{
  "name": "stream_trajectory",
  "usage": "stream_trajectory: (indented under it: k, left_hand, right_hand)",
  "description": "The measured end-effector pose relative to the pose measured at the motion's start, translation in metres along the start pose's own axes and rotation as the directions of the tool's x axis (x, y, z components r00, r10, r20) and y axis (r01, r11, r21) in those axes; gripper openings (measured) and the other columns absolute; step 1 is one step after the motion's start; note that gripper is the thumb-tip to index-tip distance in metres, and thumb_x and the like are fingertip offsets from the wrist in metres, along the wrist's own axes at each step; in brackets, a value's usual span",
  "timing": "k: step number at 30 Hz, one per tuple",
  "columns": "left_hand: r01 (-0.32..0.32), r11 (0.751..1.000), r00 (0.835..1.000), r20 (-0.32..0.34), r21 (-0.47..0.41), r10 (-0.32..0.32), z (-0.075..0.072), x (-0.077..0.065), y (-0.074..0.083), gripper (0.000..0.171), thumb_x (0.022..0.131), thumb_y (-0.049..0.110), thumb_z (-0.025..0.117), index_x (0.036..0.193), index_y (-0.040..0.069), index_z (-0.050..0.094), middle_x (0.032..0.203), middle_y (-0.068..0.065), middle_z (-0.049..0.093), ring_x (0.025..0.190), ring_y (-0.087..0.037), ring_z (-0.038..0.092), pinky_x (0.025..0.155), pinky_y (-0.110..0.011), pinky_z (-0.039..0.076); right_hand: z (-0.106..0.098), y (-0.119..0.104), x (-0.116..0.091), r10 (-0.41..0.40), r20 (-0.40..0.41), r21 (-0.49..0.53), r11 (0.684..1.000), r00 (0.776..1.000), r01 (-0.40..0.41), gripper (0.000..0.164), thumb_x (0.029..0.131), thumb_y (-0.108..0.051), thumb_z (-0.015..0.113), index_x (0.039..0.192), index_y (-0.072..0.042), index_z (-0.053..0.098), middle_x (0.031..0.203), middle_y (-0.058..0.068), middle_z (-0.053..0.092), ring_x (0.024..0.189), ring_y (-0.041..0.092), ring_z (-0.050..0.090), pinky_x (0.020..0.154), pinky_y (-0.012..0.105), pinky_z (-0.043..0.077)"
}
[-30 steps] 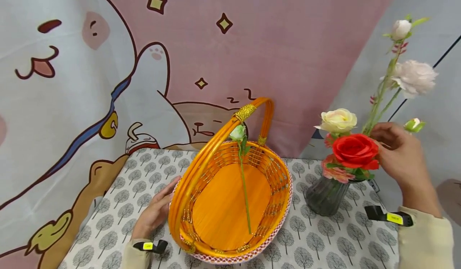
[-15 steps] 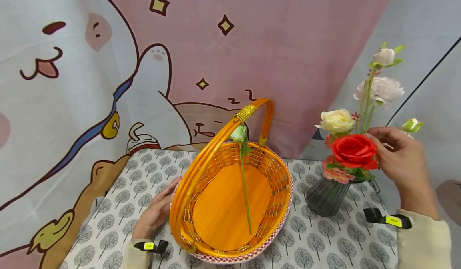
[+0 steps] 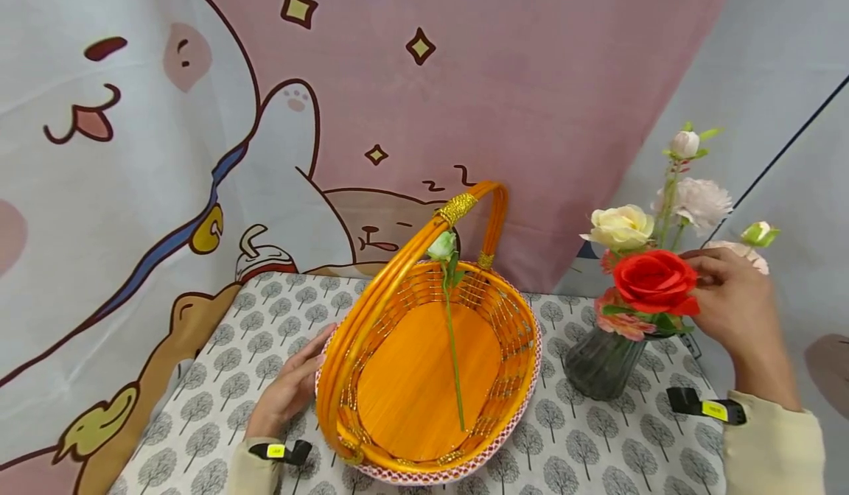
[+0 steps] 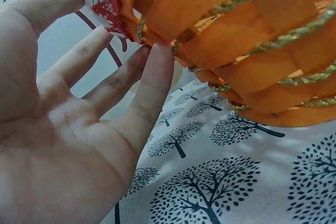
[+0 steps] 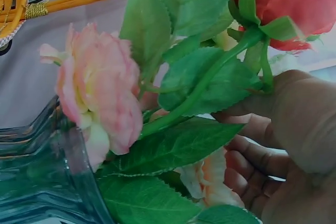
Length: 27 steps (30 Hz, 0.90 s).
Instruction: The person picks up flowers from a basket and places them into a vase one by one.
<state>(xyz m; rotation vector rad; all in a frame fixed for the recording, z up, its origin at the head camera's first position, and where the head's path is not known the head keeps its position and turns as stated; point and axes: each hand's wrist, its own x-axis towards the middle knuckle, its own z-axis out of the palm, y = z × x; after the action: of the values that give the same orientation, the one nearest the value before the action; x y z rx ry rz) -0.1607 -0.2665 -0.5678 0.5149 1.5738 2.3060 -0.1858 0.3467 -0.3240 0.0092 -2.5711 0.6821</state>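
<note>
My right hand pinches the stem of a branching pale flower, which rises above a ribbed glass vase; leaves hide the fingertips in the right wrist view. A red rose, a pale yellow rose and pink blooms fill the vase mouth. On the left, my left hand touches the rim of an orange woven basket with fairly straight fingers; its palm faces the left wrist camera. Inside the basket leans a single light-green rose, stem down.
The basket's tall arched handle stands over its left side. A tree-print cloth covers the table. Behind hangs a curtain with cartoon animals. A small white-green bud sticks out right of the right hand.
My right hand has lowered the pale flower, and its blooms have come down and leftward toward the vase. The left hand and basket stay in place.
</note>
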Motion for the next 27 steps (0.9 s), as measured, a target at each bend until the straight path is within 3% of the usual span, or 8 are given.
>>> stream_trajectory:
  k: [3,6,7,8,11,14,21,27]
  left_hand:
    - [0.0,1.0,1.0,-0.007,0.003,0.0,0.0,0.0,0.0,0.058,0.111,0.004,0.028,0.166,0.014,0.015,0.162,0.014,0.037,0.142,-0.009,0.05,0.115,-0.026,0.045]
    - [-0.002,1.0,1.0,-0.011,0.002,0.002,0.0,0.0,-0.001,0.058,0.111,0.003,0.027,0.166,0.013,0.014,0.163,0.013,0.037,0.141,-0.009,0.05,0.115,-0.026,0.045]
    - [-0.002,1.0,1.0,-0.011,0.002,0.002,0.0,0.0,-0.001,0.058,0.111,0.002,0.027,0.166,0.012,0.013,0.163,0.013,0.036,0.142,-0.008,0.05,0.115,-0.025,0.045]
    - [-0.002,1.0,1.0,-0.011,0.001,0.002,0.0,0.0,-0.001,0.058,0.111,0.002,0.026,0.166,0.012,0.013,0.163,0.013,0.036,0.142,-0.008,0.05,0.116,-0.025,0.045]
    - [-0.002,1.0,1.0,-0.009,0.003,0.002,0.0,0.0,-0.001,0.058,0.111,0.002,0.026,0.166,0.01,0.01,0.164,0.013,0.034,0.142,-0.008,0.049,0.116,-0.026,0.045]
    - [0.003,1.0,1.0,-0.017,0.013,-0.002,0.0,0.0,-0.002,0.058,0.111,0.002,0.027,0.166,0.011,0.011,0.164,0.013,0.034,0.142,-0.008,0.049,0.116,-0.025,0.045]
    - [0.033,0.999,0.999,-0.036,0.02,-0.032,0.0,0.0,-0.002,0.058,0.111,0.004,0.03,0.166,0.012,0.013,0.161,0.017,0.038,0.142,-0.008,0.05,0.116,-0.026,0.044]
    - [0.003,1.0,1.0,-0.011,0.026,-0.002,-0.001,0.0,-0.002,0.058,0.111,0.004,0.028,0.166,0.011,0.012,0.163,0.016,0.036,0.141,-0.008,0.05,0.116,-0.026,0.045]
  right_hand:
    - [0.001,0.002,0.002,-0.122,0.014,-0.064,0.99,0.992,0.123,0.026,0.088,-0.014,0.074,0.102,0.008,0.075,0.111,0.017,0.065,0.094,0.011,0.054,0.073,0.033,0.045]
    - [0.001,0.005,0.001,-0.215,0.044,-0.1,0.971,0.976,0.218,0.026,0.084,-0.005,0.074,0.101,0.014,0.073,0.113,0.031,0.062,0.099,0.044,0.052,0.076,0.049,0.04]
    - [0.001,0.006,0.0,-0.218,0.048,-0.089,0.971,0.975,0.222,0.027,0.084,-0.004,0.074,0.103,0.015,0.072,0.114,0.031,0.062,0.098,0.046,0.051,0.077,0.047,0.042]
    - [0.001,0.007,0.0,-0.2,0.047,-0.06,0.977,0.979,0.203,0.027,0.085,-0.003,0.074,0.105,0.015,0.072,0.113,0.027,0.063,0.098,0.038,0.055,0.079,0.04,0.045]
    - [-0.002,0.008,-0.004,-0.065,0.043,0.06,0.996,0.997,0.062,0.031,0.094,-0.012,0.07,0.117,0.01,0.069,0.103,-0.007,0.065,0.087,0.003,0.058,0.067,0.013,0.043]
    - [-0.007,0.006,-0.007,0.086,0.058,0.161,0.982,0.995,-0.095,0.039,0.101,-0.027,0.063,0.13,0.0,0.065,0.095,-0.035,0.05,0.078,-0.024,0.046,0.059,0.005,0.044]
    - [-0.013,-0.005,-0.012,0.248,0.021,0.257,0.935,0.968,-0.245,0.045,0.103,-0.043,0.058,0.142,-0.021,0.062,0.101,-0.037,0.052,0.089,-0.017,0.05,0.069,0.006,0.042]
    - [-0.019,-0.017,-0.016,0.232,-0.023,0.311,0.926,0.972,-0.214,0.043,0.103,-0.037,0.059,0.146,-0.028,0.058,0.107,-0.038,0.055,0.096,-0.014,0.052,0.071,0.003,0.041]
